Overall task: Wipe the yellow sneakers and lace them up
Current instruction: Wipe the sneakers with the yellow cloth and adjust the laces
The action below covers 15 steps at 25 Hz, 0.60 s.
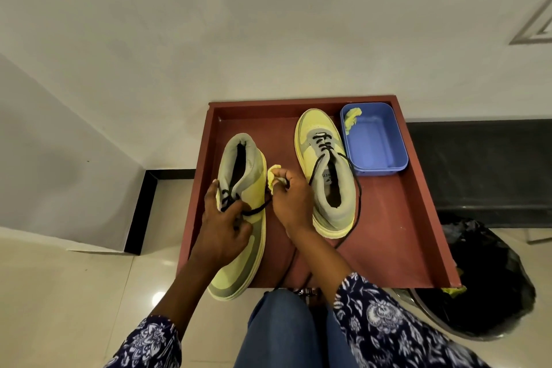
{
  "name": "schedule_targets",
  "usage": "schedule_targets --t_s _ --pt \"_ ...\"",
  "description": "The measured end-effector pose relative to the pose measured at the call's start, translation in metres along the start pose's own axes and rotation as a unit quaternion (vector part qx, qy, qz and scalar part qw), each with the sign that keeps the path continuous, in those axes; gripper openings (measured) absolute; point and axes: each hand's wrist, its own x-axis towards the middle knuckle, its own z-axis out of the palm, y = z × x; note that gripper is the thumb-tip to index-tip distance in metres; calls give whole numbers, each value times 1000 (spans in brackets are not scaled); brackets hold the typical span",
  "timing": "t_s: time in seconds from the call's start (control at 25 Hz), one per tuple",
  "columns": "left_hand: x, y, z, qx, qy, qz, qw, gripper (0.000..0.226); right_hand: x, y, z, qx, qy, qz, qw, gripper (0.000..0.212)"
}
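Wiping under way, lacing still ahead by the look of it. Left hand clamped on left sneaker, near edge of red tray; right hand pinched yellow cloth against its side. Right sneaker beside blue tub, black laces loose. Cleanliness hard to judge; left toe overhung tray.

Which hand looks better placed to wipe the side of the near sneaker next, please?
Probably the right hand: it already pinches the yellow cloth against that sneaker, while the left hand grips it.
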Motion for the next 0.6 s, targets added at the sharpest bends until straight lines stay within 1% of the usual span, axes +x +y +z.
schedule_targets --t_s 0.08,0.16,0.24,0.4,0.44,0.52,0.6 --pt "0 4 -2 -35 25 -20 999 19 4 4 8 23 -53 27 998 26" --pt "3 4 1 -45 72 -15 996 15 2 11 15 25 -78 51 995 26" --pt "6 4 5 -54 113 -12 992 15 -5 22 19 17 -76 63 995 27" --pt "17 11 4 -95 155 -32 983 37 -18 39 18 10 -88 88 992 25" --pt "21 13 4 -108 167 -35 979 38 -22 42 18 14 -91 95 991 24" --pt "26 15 5 -130 173 -52 975 34 -30 46 18 19 -90 105 990 25" --pt "26 15 10 -122 168 -69 976 28 -36 49 18 18 -82 109 991 25"
